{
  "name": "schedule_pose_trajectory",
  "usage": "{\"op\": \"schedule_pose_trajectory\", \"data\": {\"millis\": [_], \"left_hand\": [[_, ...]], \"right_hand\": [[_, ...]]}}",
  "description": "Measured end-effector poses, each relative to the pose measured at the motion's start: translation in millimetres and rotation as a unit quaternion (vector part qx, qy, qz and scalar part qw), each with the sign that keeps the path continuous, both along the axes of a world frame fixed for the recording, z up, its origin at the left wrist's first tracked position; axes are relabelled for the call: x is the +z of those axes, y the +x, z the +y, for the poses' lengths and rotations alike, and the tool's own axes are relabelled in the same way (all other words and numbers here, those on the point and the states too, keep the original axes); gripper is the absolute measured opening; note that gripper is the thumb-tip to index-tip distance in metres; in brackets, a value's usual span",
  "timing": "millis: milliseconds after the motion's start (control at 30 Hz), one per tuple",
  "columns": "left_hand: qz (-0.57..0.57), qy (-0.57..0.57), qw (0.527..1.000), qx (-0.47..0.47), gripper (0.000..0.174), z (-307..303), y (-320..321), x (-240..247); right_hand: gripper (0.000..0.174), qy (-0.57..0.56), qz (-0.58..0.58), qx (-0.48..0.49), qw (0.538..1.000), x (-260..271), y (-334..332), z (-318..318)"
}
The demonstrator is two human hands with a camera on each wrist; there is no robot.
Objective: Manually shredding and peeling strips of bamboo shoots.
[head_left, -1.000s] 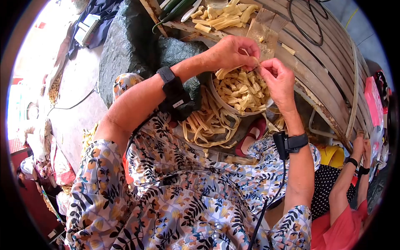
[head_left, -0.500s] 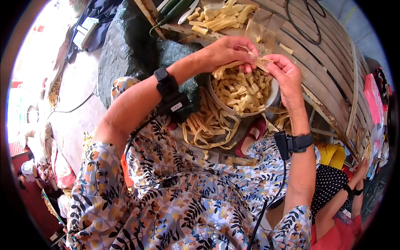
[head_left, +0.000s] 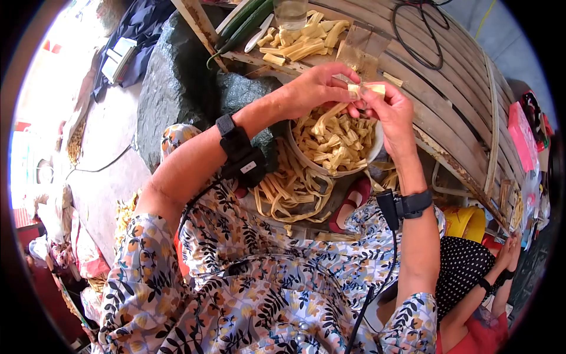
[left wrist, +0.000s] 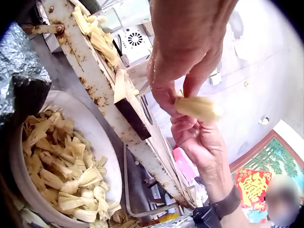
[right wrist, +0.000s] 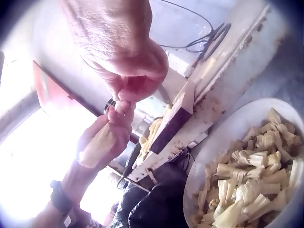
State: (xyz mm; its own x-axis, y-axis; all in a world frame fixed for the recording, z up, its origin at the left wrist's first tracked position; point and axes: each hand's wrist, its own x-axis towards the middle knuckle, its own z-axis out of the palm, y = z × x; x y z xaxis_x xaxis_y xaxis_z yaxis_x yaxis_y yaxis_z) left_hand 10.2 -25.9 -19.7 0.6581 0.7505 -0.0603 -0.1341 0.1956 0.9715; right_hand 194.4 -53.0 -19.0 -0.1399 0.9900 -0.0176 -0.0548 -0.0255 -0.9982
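Between both hands, over the bowl, is a pale yellow folded strip (head_left: pixel 375 89). My left hand (head_left: pixel 321 91) pinches one part of it, with a length hanging below the fingers. My right hand (head_left: pixel 394 118) grips the strip between thumb and fingers, a short flat end poking out above the thumb. The fingertips of both hands meet at the strip. In the left wrist view, a rounded bundle (left wrist: pixel 198 108) of it sticks out between the hands. Underneath, a white bowl (head_left: pixel 376 147) holds many short knotted yellow pieces (right wrist: pixel 256 178).
Long loose strips (head_left: pixel 289 192) lie on the ground beside the bowl. A slatted table (head_left: pixel 454 88) carries more yellow pieces (head_left: pixel 306 41), green cucumbers (head_left: pixel 244 23), a glass (head_left: pixel 290 13) and a black cable (head_left: pixel 421 35). Dark green plastic sheeting (head_left: pixel 171 88) stands left; another person's arms (head_left: pixel 486 277) show lower right.
Half a second ago the strip stretched between the parted hands; now the hands are together and a short folded end shows above the right thumb. The head view has shifted slightly.
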Motion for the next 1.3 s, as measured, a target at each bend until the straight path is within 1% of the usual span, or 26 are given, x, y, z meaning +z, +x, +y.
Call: {"op": "schedule_pose_trajectory", "data": {"millis": [33, 133, 167, 267, 300, 400, 433, 533, 567, 667, 767, 1067, 1167, 1267, 1300], "left_hand": [[0.009, -0.010, 1.000, 0.007, 0.024, -4.0, 0.8, 11.8], [0.039, 0.045, 0.998, 0.010, 0.022, 3.9, 0.5, 10.7], [0.054, 0.048, 0.997, 0.033, 0.018, 6.8, 0.5, 11.1], [0.100, 0.120, 0.984, 0.083, 0.016, 18.2, -4.0, 17.8], [0.080, 0.107, 0.986, 0.098, 0.016, 21.2, -1.4, 15.0], [0.055, 0.125, 0.986, 0.097, 0.014, 31.1, 8.7, 11.1], [0.080, 0.161, 0.976, 0.121, 0.013, 33.5, 11.0, 12.6], [0.077, 0.153, 0.970, 0.169, 0.014, 50.9, 11.0, 11.2], [0.057, 0.148, 0.971, 0.179, 0.013, 54.3, 12.6, 9.3], [0.099, 0.189, 0.957, 0.195, 0.012, 64.1, 16.6, 3.6], [0.089, 0.190, 0.954, 0.214, 0.011, 71.3, 20.0, 0.6], [0.071, 0.176, 0.955, 0.227, 0.011, 81.3, 24.2, -6.0], [0.093, 0.177, 0.950, 0.240, 0.009, 85.8, 25.3, -12.2], [0.122, 0.208, 0.942, 0.236, 0.009, 91.0, 25.8, -27.5], [0.146, 0.198, 0.936, 0.250, 0.010, 90.7, 24.4, -31.4]], "right_hand": [[0.016, 0.033, 0.011, -0.011, 0.999, 2.1, -0.3, 3.0], [0.014, 0.022, 0.006, -0.117, 0.993, 6.9, 6.4, 9.8], [0.016, 0.013, 0.012, -0.123, 0.992, 7.1, 9.1, 12.6], [0.019, -0.025, 0.056, -0.128, 0.990, 16.7, 2.7, 13.2], [0.021, -0.026, 0.066, -0.103, 0.992, 17.4, 2.1, 14.7], [0.019, -0.015, 0.075, -0.079, 0.994, 16.9, -1.7, 20.2], [0.019, -0.004, 0.071, -0.104, 0.992, 11.5, 0.0, 26.9], [0.019, 0.027, 0.097, -0.137, 0.986, 7.2, 8.5, 40.8], [0.019, 0.031, 0.104, -0.145, 0.983, 7.7, 9.2, 42.8], [0.019, 0.038, 0.111, -0.164, 0.979, 2.8, 7.5, 52.9], [0.019, 0.042, 0.099, -0.182, 0.977, -0.5, 4.3, 62.9], [0.018, 0.038, 0.103, -0.217, 0.970, -12.1, 3.3, 80.6], [0.018, 0.049, 0.099, -0.211, 0.971, -20.5, 4.8, 86.6], [0.016, 0.056, 0.052, -0.200, 0.977, -37.4, 2.1, 90.5], [0.015, 0.076, 0.012, -0.210, 0.975, -42.1, 2.8, 91.1]]}}
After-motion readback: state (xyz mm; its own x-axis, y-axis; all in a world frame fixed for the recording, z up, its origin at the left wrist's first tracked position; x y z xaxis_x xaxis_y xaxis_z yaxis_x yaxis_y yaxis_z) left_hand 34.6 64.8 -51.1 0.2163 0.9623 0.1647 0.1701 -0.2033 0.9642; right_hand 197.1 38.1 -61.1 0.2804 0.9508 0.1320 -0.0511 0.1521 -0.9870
